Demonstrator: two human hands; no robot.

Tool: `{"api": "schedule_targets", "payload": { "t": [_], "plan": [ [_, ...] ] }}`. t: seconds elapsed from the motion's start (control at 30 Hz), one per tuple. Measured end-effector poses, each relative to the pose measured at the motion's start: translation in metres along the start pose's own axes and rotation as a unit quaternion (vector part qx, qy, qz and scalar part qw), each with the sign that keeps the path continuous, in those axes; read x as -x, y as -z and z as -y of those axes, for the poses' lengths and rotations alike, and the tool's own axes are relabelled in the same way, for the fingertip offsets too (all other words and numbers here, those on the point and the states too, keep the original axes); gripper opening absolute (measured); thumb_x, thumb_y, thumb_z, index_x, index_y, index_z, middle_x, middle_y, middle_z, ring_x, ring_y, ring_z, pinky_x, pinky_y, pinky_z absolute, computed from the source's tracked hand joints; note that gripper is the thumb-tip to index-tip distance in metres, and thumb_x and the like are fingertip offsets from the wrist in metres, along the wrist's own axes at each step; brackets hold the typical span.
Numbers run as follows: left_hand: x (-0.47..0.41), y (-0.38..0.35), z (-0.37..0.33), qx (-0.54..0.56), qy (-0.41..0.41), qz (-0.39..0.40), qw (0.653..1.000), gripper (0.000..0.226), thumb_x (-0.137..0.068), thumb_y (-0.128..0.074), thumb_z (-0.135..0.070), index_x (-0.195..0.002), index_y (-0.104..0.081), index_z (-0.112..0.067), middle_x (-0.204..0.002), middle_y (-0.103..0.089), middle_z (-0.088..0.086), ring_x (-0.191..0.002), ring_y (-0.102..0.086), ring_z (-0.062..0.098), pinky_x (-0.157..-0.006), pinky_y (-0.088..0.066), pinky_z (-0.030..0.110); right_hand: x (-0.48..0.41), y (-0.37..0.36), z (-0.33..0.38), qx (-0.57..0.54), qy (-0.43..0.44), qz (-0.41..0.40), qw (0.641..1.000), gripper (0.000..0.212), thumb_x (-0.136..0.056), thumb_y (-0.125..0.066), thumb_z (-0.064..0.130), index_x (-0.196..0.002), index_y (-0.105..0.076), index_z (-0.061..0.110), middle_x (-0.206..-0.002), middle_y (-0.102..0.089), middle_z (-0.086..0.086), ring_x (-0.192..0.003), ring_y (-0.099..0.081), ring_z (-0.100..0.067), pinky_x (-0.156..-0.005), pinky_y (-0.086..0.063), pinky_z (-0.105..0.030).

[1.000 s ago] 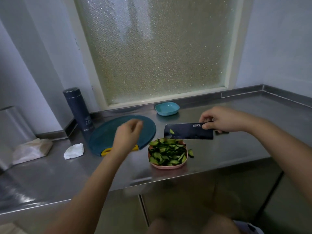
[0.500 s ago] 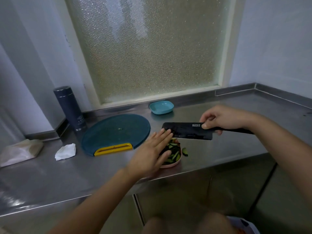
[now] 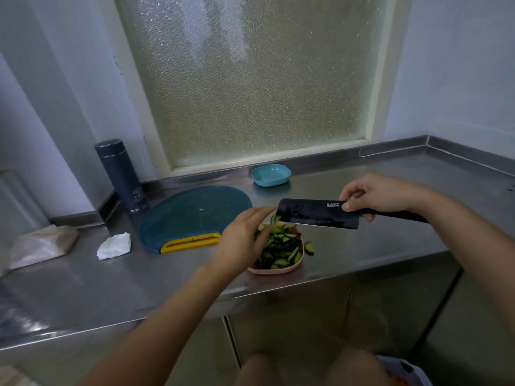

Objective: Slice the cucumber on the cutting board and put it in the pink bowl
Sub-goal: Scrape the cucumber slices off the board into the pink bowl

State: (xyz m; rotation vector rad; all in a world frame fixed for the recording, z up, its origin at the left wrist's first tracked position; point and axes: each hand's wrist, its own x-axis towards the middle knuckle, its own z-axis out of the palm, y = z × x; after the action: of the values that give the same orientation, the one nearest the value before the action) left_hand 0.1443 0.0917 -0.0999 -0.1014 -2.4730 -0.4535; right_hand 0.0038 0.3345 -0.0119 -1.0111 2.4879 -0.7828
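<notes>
Steel surface (image 3: 362, 246) under a frosted window (image 3: 250, 79) on my feed, pink bowl (image 3: 271, 271) near the front edge heaped with cucumber slices (image 3: 281, 246), one stray slice (image 3: 308, 247) on the steel just right of it. My left hand (image 3: 242, 240) is flat, fingers straight, over the bowl's left side, tips right by the knife (image 3: 315, 214) blade; my right hand (image 3: 381, 195) is wrapped round the handle, blade held above the bowl. Cutting board (image 3: 195, 215) sits left of the bowl, just a green scrap (image 3: 202, 209) on it.
</notes>
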Motion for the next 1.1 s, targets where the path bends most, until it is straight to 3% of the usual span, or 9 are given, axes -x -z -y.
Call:
{"api": "schedule_targets", "payload": {
  "t": [0.13, 0.33, 0.4, 0.47, 0.53, 0.73, 0.87, 0.97, 1.1],
  "plan": [
    [0.0, -0.007, 0.001, -0.013, -0.034, 0.082, 0.996, 0.048, -0.098, -0.044, -0.029, -0.144, -0.035, -0.018, -0.15, -0.032, -0.003, -0.141, -0.021, 0.011, -0.116, -0.017, 0.027, 0.001, 0.0, 0.001, -0.01, 0.005, 0.007, 1.0, 0.008, -0.092, -0.059, 0.009, -0.095, -0.066, 0.009, -0.076, -0.068, -0.008, -0.056, -0.054, -0.018, -0.059, -0.048, -0.024],
    [0.016, -0.015, 0.016, -0.033, -0.024, 0.046, 0.998, 0.038, -0.094, -0.041, -0.031, -0.117, -0.065, -0.012, -0.12, -0.065, 0.003, -0.127, -0.048, 0.022, -0.113, -0.027, 0.034, 0.003, 0.003, -0.004, -0.009, -0.002, 0.003, 1.0, 0.008, -0.093, -0.059, 0.009, -0.096, -0.066, 0.007, -0.076, -0.067, -0.012, -0.054, -0.053, -0.017, -0.058, -0.047, -0.023],
    [0.015, -0.011, 0.014, -0.02, 0.004, 0.017, 1.0, 0.027, -0.092, -0.051, -0.022, -0.109, -0.069, -0.012, -0.11, -0.069, 0.005, -0.116, -0.058, 0.022, -0.106, -0.036, 0.033, 0.003, 0.004, -0.004, -0.01, -0.005, -0.002, 1.0, 0.009, -0.093, -0.059, 0.009, -0.096, -0.066, 0.007, -0.074, -0.067, -0.009, -0.053, -0.053, -0.017, -0.061, -0.047, -0.028],
    [0.011, -0.006, 0.01, -0.004, 0.04, -0.006, 0.999, 0.019, -0.089, -0.059, -0.017, -0.103, -0.071, -0.014, -0.103, -0.071, 0.002, -0.096, -0.065, 0.017, -0.087, -0.05, 0.027, 0.003, 0.004, -0.004, -0.009, -0.007, -0.004, 1.0, 0.008, -0.093, -0.059, 0.009, -0.095, -0.066, 0.009, -0.074, -0.068, -0.009, -0.052, -0.053, -0.016, -0.062, -0.046, -0.031],
    [0.006, 0.0, 0.008, -0.002, 0.078, -0.023, 0.997, 0.015, -0.087, -0.063, -0.019, -0.098, -0.072, -0.016, -0.097, -0.071, -0.002, -0.082, -0.064, 0.01, -0.072, -0.048, 0.02, 0.004, 0.004, -0.005, -0.013, -0.01, -0.008, 1.0, 0.007, -0.092, -0.059, 0.01, -0.095, -0.066, 0.01, -0.076, -0.068, -0.01, -0.051, -0.053, -0.015, -0.063, -0.047, -0.031],
    [-0.002, 0.018, 0.018, 0.075, 0.182, -0.013, 0.98, 0.011, -0.075, -0.076, -0.019, -0.075, -0.065, -0.019, -0.069, -0.066, -0.007, -0.058, -0.059, -0.002, -0.057, -0.046, 0.007, 0.008, 0.002, -0.004, -0.013, -0.013, -0.022, 1.0, 0.008, -0.093, -0.059, 0.011, -0.096, -0.066, 0.01, -0.076, -0.069, -0.007, -0.052, -0.054, -0.015, -0.059, -0.047, -0.024],
    [-0.003, 0.024, 0.022, 0.099, 0.237, 0.031, 0.966, 0.022, -0.073, -0.078, -0.03, -0.07, -0.059, -0.018, -0.061, -0.064, -0.005, -0.051, -0.057, -0.003, -0.05, -0.044, 0.01, 0.007, -0.006, -0.004, -0.009, -0.011, -0.024, 1.0, 0.007, -0.092, -0.06, 0.015, -0.095, -0.066, 0.015, -0.075, -0.068, 0.0, -0.054, -0.057, -0.014, -0.062, -0.048, -0.024],
    [-0.002, 0.032, 0.032, 0.069, 0.325, 0.1, 0.938, 0.025, -0.082, -0.068, -0.038, -0.076, -0.06, -0.014, -0.065, -0.064, -0.003, -0.054, -0.058, 0.006, -0.052, -0.048, 0.02, 0.006, -0.011, -0.006, -0.025, -0.018, -0.036, 0.999, 0.005, -0.092, -0.061, 0.015, -0.092, -0.066, 0.015, -0.068, -0.065, 0.002, -0.051, -0.056, -0.013, -0.062, -0.047, -0.027],
    [0.008, 0.037, 0.044, 0.207, 0.448, 0.241, 0.836, 0.026, -0.093, -0.056, -0.026, -0.104, -0.06, -0.003, -0.077, -0.072, 0.01, -0.062, -0.068, 0.02, -0.057, -0.056, 0.027, 0.004, -0.02, -0.01, -0.085, -0.036, -0.063, 0.994, 0.006, -0.093, -0.059, 0.009, -0.091, -0.065, 0.01, -0.064, -0.062, -0.001, -0.048, -0.052, -0.014, -0.049, -0.045, -0.025]
  ]
}}
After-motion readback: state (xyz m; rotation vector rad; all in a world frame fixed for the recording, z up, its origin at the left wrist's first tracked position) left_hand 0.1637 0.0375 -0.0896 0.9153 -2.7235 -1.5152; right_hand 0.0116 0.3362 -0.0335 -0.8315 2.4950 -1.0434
